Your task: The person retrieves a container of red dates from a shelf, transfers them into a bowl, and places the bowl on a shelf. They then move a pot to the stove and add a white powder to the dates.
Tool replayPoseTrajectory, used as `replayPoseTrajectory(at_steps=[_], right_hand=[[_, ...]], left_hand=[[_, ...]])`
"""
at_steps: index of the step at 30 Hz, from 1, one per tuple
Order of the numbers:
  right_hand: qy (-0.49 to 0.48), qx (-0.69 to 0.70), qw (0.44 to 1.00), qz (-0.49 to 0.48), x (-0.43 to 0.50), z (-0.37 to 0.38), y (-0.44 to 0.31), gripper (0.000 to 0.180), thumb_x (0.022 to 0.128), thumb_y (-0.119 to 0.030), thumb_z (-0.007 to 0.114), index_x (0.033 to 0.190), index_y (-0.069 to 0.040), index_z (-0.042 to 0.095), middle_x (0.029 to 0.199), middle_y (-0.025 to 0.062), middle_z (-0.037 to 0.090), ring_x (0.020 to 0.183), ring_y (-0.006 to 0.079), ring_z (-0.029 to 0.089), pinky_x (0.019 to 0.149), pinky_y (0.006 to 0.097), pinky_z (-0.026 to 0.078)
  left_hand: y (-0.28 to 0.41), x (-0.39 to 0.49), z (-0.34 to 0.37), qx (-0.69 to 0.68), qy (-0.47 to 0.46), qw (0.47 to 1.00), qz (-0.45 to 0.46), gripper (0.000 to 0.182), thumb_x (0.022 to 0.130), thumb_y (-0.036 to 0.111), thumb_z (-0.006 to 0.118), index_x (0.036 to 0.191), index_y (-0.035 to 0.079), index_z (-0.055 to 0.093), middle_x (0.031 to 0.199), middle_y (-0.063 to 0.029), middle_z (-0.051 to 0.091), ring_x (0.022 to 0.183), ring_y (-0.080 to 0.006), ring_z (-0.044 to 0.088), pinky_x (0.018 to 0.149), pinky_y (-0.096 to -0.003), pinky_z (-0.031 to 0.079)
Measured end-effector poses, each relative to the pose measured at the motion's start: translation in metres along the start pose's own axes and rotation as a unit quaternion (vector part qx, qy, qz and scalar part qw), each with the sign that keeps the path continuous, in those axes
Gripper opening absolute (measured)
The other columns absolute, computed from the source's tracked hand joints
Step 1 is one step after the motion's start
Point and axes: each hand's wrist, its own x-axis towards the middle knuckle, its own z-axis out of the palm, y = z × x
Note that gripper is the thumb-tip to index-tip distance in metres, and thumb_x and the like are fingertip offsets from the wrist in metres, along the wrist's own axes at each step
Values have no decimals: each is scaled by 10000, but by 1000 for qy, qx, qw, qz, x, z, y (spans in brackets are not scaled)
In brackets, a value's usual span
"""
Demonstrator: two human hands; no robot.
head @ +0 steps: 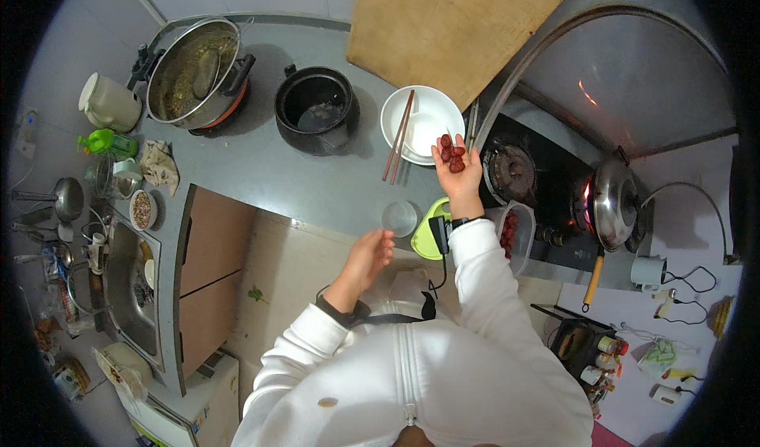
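Note:
On the upturned palm of my right hand rest several wrinkled red dates. This hand is just past the near right rim of a white bowl, with a pair of wooden chopsticks lying across it. My left hand is empty, fingers loosely curled, near the counter's front edge. Close to its fingertips stands a small clear cup. A lime-green lid lies partly under my right forearm. Right of that sleeve, a clear plastic container holds more red dates.
A black clay pot and a steel pot with a ladle stand at left. On the gas stove, a flame burns under a lidded pan whose wooden handle projects forward. A wooden board leans behind; a sink is left.

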Motion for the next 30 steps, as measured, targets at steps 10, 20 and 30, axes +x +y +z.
replayPoseTrajectory(at_steps=[10,20,30], right_hand=[[45,-137,989,-36,20,19,-2,657,909,-483,305,1367,-17,239,1476,88,112,1368,216,-41,1071,483,-36],[-140,-122,975,-121,-120,25,-88,599,912,-430,375,1334,-10,314,1399,112,312,1312,238,248,1052,428,198],[-77,-73,956,-273,-226,-53,-161,368,922,-324,433,1139,-40,523,1079,71,562,1050,212,500,851,356,414]], left_hand=[[3,11,-18,-4,30,1000,8,206,924,227,441,954,61,559,771,5,569,660,-93,524,571,-230,424],[-10,54,-22,293,98,939,153,175,846,167,557,973,47,543,732,-8,550,612,-110,516,536,-242,412],[-22,99,-40,536,186,782,257,329,741,146,649,1004,31,487,709,-75,537,631,-214,541,587,-331,446]])
